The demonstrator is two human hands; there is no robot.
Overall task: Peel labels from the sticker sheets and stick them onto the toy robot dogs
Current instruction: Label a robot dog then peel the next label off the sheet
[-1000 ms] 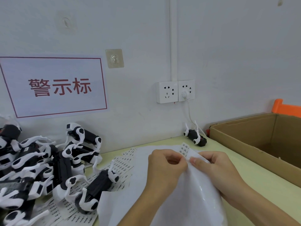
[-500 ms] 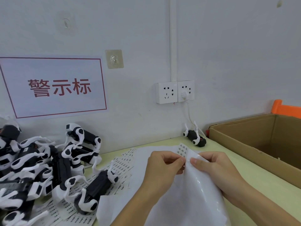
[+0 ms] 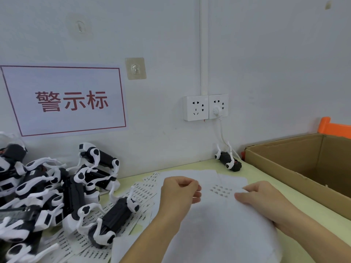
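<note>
A large white sticker sheet lies in front of me, with a few rows of small printed labels showing near its top. My left hand hovers at the sheet's upper left with thumb and fingertips pinched together; blur hides whether a label is between them. My right hand holds the sheet's right edge. A pile of black-and-white toy robot dogs fills the left. One dog lies apart, closest to the sheet. Another dog lies on its back by the wall.
More sticker sheets are spread under and beside the dogs on the pale green table. An open cardboard box stands at the right, with an orange crate behind it. Wall sockets carry a plugged-in white cable.
My hands were pinched together at the sheet's folded top corner. They have moved apart, the left going left, and the sheet now lies flatter with label rows showing between them.
</note>
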